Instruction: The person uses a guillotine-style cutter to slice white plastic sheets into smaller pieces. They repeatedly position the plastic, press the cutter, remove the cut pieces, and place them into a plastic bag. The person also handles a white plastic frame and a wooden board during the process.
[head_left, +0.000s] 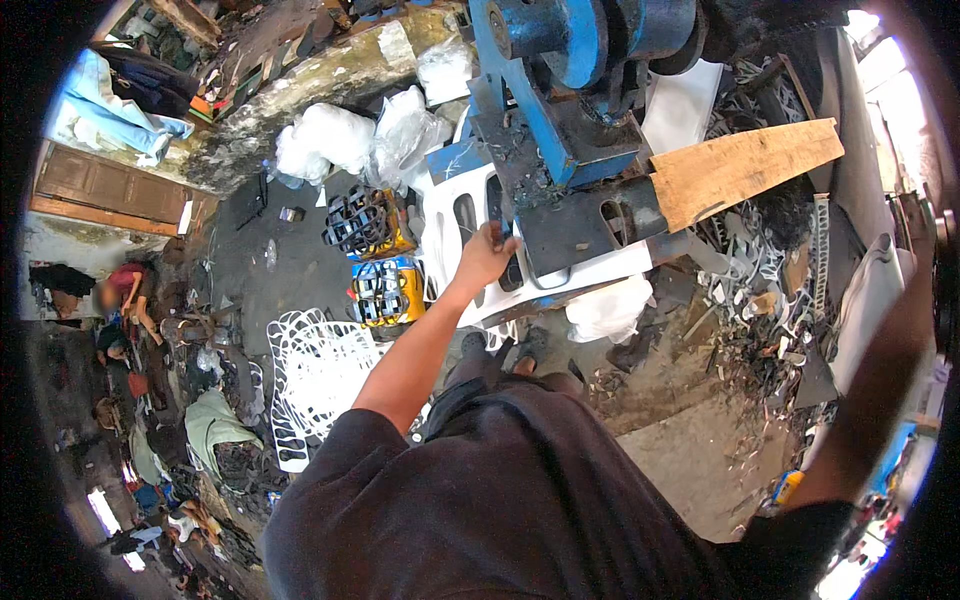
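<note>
A perforated white sheet (443,225) is laid partly beneath the blue press (540,120). The left hand (488,255) is curled over it; whether anything is pinched cannot be told. The right hand is out of view. Positioning seems in hand; clearance from the press is called for next.

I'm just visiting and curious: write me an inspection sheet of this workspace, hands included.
Surface: blue-edged press table, largely covered.
Job's things: white sheet with elongated holes, partly beneath the dark plate.
Clutter: cut-out white lattice sheets, clear plastic bags, scrap heap.
Hands: left hand at the white sheet, grip unclear; right forearm raised, its hand indistinct at the rim.
Cables: nothing seen.
Surroundings: blue press, wooden board, another person far left.
</note>
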